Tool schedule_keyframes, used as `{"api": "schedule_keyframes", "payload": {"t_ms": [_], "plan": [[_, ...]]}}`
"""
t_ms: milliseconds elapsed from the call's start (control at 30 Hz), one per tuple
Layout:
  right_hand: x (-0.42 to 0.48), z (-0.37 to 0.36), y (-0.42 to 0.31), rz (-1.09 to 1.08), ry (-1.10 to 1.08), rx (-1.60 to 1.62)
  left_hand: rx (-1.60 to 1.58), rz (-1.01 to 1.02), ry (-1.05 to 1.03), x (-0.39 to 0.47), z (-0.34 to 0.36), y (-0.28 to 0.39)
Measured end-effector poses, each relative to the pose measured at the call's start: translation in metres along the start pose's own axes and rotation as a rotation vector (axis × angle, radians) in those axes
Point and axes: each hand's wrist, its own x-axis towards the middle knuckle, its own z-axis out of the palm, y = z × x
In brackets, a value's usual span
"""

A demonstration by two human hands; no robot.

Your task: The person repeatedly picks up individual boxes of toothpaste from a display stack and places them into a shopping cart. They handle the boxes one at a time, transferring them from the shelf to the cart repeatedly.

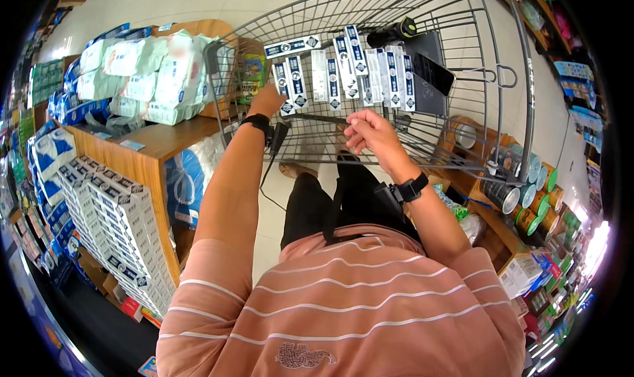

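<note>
A wire shopping cart (342, 151) stands before me with several slim white-and-navy cartons (334, 82) in it. Most lie side by side in an uneven row, and one carton (292, 46) lies crosswise behind the left end. My left hand (269, 101) is at the leftmost carton (281, 82); its fingers are partly hidden, so I cannot tell whether it grips it. Over the near side of the cart, my right hand (374, 137) is loosely curled with nothing visible in it. A smartphone (434, 74) rests on a dark flat case (428, 99) right of the cartons.
A black bottle-like object (391, 33) lies at the back of the cart. Left of it, soft packs (173, 75) are piled on a wooden display (173, 142), with stacked white cartons (119, 218) below. Cans (500, 194) stand on a shelf at right.
</note>
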Motion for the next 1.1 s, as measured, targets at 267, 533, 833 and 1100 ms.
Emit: {"api": "schedule_keyframes", "payload": {"t_ms": [267, 533, 833, 1100], "plan": [[0.015, -0.030, 0.008, 0.040, 0.005, 0.129, 0.070, 0.084, 0.074, 0.046, 0.040, 0.032], [0.012, -0.044, 0.011, 0.090, -0.019, 0.212, 0.044, 0.092, 0.005, 0.094, 0.111, 0.075], [0.004, -0.057, 0.018, 0.118, -0.002, 0.276, -0.015, -0.110, 0.116, 0.091, 0.126, 0.104], [0.001, -0.052, 0.010, 0.084, -0.019, 0.243, -0.231, -0.128, -0.125, 0.079, 0.091, 0.108]]}}
